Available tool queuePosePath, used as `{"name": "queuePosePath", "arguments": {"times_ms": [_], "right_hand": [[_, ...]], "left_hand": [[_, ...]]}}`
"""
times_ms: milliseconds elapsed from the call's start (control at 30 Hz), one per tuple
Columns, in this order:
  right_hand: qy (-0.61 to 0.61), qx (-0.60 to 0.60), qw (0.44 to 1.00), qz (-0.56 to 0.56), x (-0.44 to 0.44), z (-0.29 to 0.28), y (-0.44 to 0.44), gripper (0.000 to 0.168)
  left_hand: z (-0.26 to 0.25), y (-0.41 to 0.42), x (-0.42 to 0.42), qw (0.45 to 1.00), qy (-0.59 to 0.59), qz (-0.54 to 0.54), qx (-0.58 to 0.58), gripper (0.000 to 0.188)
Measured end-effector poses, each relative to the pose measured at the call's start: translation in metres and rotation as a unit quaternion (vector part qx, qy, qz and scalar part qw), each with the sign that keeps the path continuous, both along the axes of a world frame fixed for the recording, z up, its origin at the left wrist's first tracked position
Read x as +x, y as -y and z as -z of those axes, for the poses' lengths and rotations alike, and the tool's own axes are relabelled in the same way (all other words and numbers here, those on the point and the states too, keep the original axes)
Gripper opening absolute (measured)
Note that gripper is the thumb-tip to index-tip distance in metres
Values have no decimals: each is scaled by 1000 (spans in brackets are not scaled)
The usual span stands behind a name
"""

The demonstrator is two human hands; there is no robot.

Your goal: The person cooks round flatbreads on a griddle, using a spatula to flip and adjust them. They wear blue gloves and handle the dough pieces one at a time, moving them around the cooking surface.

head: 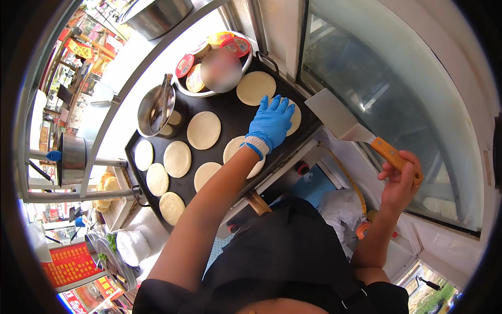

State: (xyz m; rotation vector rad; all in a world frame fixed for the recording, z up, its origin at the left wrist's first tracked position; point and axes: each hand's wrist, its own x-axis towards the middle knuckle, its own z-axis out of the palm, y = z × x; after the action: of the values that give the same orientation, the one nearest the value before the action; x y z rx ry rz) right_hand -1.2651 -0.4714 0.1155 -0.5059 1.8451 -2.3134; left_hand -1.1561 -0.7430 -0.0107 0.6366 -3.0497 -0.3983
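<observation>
My left hand (270, 125), in a blue glove over a pale cuff, lies palm down on a flat dough round (295, 119) on a black griddle (219, 104). Its fingers are slightly spread and grip nothing visible. My right hand (402, 176) is bare and raised to the right of the griddle, closed on the orange handle of a wide metal spatula (331, 114); the blade points up and left. One dough round (256, 88) lies just beyond the glove. Several more pale rounds, such as this one (204, 130), are spread across the griddle, one partly behind my left forearm.
A metal pot with tongs (157, 112) and a bowl (251, 64) of lidded packages stand on the griddle's far side. A glass pane (376, 94) borders the right. A wooden handle (259, 203) juts out at the griddle's near edge. Baked rounds (106, 188) sit in a tray at left.
</observation>
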Motion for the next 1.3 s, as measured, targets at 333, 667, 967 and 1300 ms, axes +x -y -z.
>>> {"name": "queuePosePath", "arguments": {"times_ms": [333, 667, 967, 1300], "right_hand": [[-11, 5, 999, -51, 11, 1, 31, 26], [38, 35, 949, -312, 92, 26, 101, 24], [98, 98, 844, -518, 196, 22, 148, 18], [51, 135, 846, -514, 255, 26, 157, 17]], "left_hand": [[-40, -23, 40, 973, -139, -77, 165, 43], [-52, -62, 297, 829, -250, -472, 165, 38], [-19, -55, 401, 917, -19, -396, -47, 52], [-26, -78, 407, 875, -142, -451, 101, 43]]}}
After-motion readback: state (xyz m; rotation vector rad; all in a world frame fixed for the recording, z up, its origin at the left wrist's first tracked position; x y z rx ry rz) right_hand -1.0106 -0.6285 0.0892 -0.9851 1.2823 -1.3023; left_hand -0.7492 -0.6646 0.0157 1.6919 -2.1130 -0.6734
